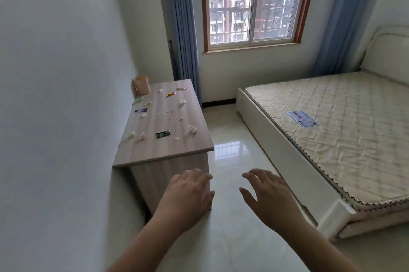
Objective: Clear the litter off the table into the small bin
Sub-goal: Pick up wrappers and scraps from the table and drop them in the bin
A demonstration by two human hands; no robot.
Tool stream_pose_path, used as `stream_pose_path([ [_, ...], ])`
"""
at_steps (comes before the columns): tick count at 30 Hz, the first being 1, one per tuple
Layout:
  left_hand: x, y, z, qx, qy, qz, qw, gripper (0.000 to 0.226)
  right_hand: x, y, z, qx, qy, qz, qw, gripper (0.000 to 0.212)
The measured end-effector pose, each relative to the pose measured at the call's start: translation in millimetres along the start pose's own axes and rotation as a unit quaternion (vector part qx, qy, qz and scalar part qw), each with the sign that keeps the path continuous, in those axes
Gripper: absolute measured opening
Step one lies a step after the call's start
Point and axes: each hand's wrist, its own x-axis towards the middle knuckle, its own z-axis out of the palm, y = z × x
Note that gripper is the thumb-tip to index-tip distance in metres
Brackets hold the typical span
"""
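A long pale wooden table (168, 150) stands against the left wall. Litter lies scattered over its top: a green wrapper (163, 134), an orange wrapper (170, 94), a dark card (141, 110) and several crumpled white paper bits such as one at the right edge (193, 130). A small pinkish bin (141, 85) sits on the table's far left corner. My left hand (188, 196) is held out in front of the table's near end, fingers spread, holding nothing. My right hand (267, 196) hovers over the floor beside it, also spread and holding nothing.
A bed with a bare quilted mattress (332, 125) fills the right side. A glossy tiled floor (234, 161) runs as an aisle between table and bed. A window (254, 6) with blue curtains (183, 23) is on the far wall.
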Motion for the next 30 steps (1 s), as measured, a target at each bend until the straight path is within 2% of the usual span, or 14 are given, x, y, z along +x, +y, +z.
stream_pose_path([
  [4, 29.6, -5.6, 6.4, -0.007, 0.020, -0.033, 0.999, 0.041, 40.9, 36.4, 13.4, 0.019, -0.042, -0.012, 0.999, 0.044],
  [9, 46.9, -33.8, 14.7, -0.006, 0.035, -0.088, 0.996, 0.036, 92.9, 47.1, 36.4, 0.041, -0.051, -0.024, 0.998, 0.042],
  [21, 114.6, -177.6, 44.6, -0.011, 0.026, -0.154, 0.988, 0.041, 244.8, -44.4, 138.6, 0.069, -0.123, -0.140, 0.980, 0.043],
  [26, 141.5, -234.6, 51.6, 0.023, 0.016, -0.142, 0.989, 0.041, 303.7, -64.0, 172.4, 0.066, -0.162, -0.117, 0.978, 0.046],
  [30, 179.9, -277.1, 62.3, 0.008, -0.004, -0.131, 0.991, 0.042, 340.8, -59.0, 198.7, 0.074, -0.164, -0.071, 0.981, 0.049],
])
